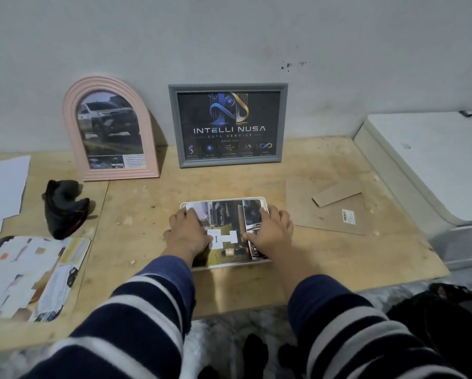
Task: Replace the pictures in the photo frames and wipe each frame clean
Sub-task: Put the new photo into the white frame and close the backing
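Pale plywood desk (229,184) runs along a grey wall, and both hands press flat on a picture (226,214) lying in a white frame (230,266): left hand (188,233) and right hand (270,231), each grip spread, fingers straight, nothing clamped. Beyond the grip lean a pink arched frame (110,127) and a grey frame (228,124); left of it lies a black cloth (64,207), right a cardboard backing (330,206).

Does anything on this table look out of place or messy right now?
Mostly tidy. The cardboard backing lies loose right of the white frame, which both hands press flat. A black cloth sits crumpled below the pink arched frame.
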A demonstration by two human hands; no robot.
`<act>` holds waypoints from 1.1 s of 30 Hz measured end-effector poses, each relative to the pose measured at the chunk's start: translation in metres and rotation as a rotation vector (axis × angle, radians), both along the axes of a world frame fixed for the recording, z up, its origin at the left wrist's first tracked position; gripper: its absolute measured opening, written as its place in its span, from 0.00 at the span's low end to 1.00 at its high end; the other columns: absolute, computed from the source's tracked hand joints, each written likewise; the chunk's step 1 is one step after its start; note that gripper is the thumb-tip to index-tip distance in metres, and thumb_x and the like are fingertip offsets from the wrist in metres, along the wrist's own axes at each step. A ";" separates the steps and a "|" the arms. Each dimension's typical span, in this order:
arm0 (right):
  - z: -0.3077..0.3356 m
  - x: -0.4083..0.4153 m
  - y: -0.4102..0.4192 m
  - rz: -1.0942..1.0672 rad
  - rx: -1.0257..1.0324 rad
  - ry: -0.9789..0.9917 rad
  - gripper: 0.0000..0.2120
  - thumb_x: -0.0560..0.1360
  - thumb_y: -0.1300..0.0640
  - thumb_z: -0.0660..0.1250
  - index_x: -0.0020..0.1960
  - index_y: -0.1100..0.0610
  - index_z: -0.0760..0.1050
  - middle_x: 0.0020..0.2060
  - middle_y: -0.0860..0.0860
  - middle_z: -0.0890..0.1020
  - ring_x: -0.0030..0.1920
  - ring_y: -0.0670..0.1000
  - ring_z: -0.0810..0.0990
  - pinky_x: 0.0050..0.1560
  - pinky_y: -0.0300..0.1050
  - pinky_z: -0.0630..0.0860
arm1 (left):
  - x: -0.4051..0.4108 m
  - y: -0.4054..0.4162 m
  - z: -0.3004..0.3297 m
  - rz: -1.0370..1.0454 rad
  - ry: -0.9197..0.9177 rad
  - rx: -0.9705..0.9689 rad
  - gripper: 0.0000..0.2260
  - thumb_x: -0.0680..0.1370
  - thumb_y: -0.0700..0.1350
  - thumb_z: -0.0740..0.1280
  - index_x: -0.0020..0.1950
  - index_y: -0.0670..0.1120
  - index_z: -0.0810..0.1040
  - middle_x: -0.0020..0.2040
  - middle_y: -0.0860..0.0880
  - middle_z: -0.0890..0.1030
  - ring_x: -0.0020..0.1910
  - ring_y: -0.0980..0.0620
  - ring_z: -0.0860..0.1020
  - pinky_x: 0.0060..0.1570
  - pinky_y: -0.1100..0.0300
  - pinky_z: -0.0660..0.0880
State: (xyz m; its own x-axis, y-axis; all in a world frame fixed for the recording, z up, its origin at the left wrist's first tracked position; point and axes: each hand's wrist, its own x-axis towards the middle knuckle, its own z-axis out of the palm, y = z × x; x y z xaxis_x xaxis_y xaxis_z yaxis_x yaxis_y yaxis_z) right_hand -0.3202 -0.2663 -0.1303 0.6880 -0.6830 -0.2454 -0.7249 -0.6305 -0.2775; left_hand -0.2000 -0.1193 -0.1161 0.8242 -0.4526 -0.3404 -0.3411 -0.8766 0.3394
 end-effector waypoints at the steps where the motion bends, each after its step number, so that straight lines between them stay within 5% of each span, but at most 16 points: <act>1: -0.001 0.000 0.000 -0.005 -0.003 -0.007 0.39 0.71 0.38 0.68 0.75 0.52 0.58 0.75 0.49 0.57 0.74 0.56 0.52 0.74 0.55 0.52 | 0.000 0.000 0.000 0.002 -0.004 0.001 0.27 0.72 0.53 0.72 0.66 0.48 0.66 0.69 0.46 0.63 0.68 0.44 0.61 0.62 0.46 0.67; 11: 0.007 0.016 -0.021 -0.025 -0.027 -0.002 0.29 0.76 0.42 0.62 0.73 0.52 0.62 0.71 0.54 0.62 0.70 0.57 0.58 0.72 0.55 0.55 | -0.002 -0.002 0.000 0.026 -0.041 0.016 0.30 0.71 0.52 0.74 0.68 0.47 0.65 0.70 0.46 0.63 0.69 0.45 0.61 0.64 0.47 0.65; 26: 0.010 0.018 -0.020 -0.069 -0.102 -0.106 0.21 0.73 0.46 0.70 0.63 0.49 0.71 0.61 0.50 0.70 0.63 0.53 0.65 0.61 0.48 0.63 | -0.003 -0.008 0.001 0.048 -0.075 0.068 0.32 0.72 0.53 0.73 0.70 0.47 0.63 0.71 0.46 0.62 0.70 0.45 0.60 0.64 0.49 0.64; 33: 0.018 0.013 -0.024 -0.197 0.365 -0.447 0.06 0.73 0.59 0.70 0.44 0.53 0.73 0.35 0.44 0.74 0.42 0.50 0.74 0.45 0.42 0.70 | -0.006 -0.009 0.002 0.085 -0.076 0.067 0.30 0.72 0.52 0.72 0.70 0.48 0.63 0.71 0.48 0.63 0.69 0.46 0.61 0.63 0.49 0.63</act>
